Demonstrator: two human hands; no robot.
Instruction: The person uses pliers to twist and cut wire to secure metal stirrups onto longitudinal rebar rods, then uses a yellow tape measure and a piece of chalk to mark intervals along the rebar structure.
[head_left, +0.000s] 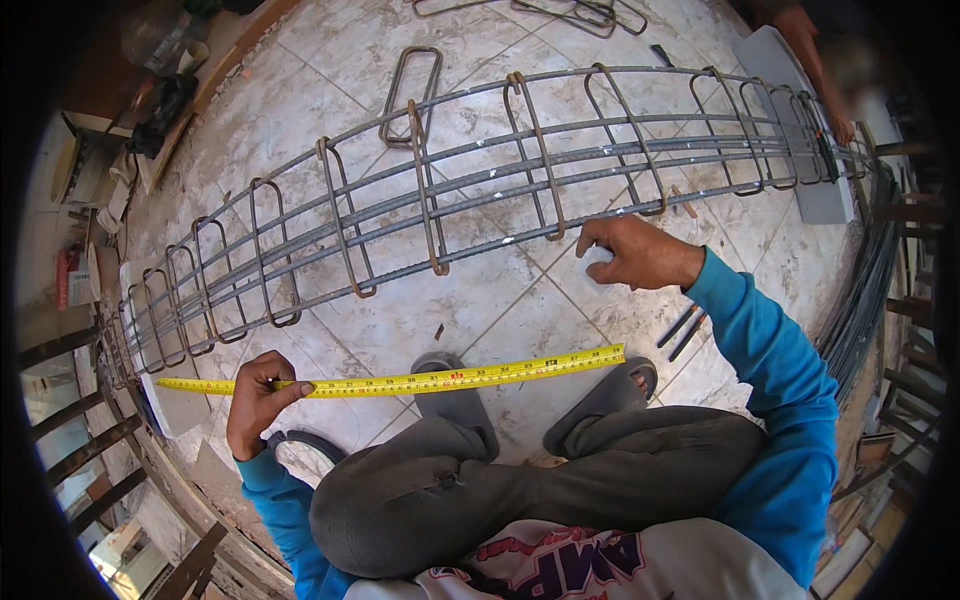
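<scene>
A yellow measuring tape [430, 383] stretches across in front of my knees, over my sandals. Its blade is pinched between the thumb and fingers of my left hand [265, 396]. Beyond it lies a long cage of steel reinforcing bars [480, 180], with rectangular stirrups [428, 190] spaced along it and white marks on several bars. My right hand [640, 252] is beside the near bar, its fingers curled round a small white piece [598, 257] that looks like chalk. The bar and the right hand's fingertips are close; I cannot tell whether they touch.
A loose stirrup [412, 95] lies behind the cage, with several more at the far edge. A black-handled tool [686, 332] rests on the tiles by my right foot. Another person's arm [808, 65] reaches to the cage's right end. Long thin rods [860, 290] lie at the right.
</scene>
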